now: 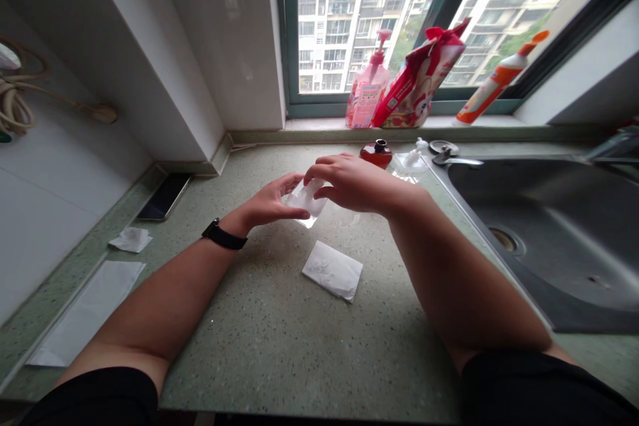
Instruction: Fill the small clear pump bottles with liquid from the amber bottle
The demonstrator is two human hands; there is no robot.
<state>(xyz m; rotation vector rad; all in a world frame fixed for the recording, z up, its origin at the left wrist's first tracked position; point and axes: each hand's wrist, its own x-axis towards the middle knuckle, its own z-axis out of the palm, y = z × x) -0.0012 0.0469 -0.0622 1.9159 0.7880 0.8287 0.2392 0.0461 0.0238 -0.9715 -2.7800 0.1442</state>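
Over the middle of the counter, my left hand [272,203] curves round a small translucent, whitish container [302,202], thumb on its near side and fingers on its far side. A shiny, silvery edge shows beneath the container. From the right, my right hand [344,180] bends over its top. The right fingertips and thumb close on something whitish there that I cannot make out. Just in front lies a folded white tissue [333,271] with damp-looking wrinkles. Behind my right hand stands a reddish-brown bottle [377,154] with an uncapped dark neck. A white pump head [415,154] sits beside it.
A steel sink [549,239] is at the right, with a small round lid [443,148] near its corner. On the left lie a phone [166,197], a crumpled tissue [130,239] and a white paper sheet [90,313]. A pink pump bottle [367,96], a red bag [419,83] and an orange-white bottle [492,90] line the windowsill.
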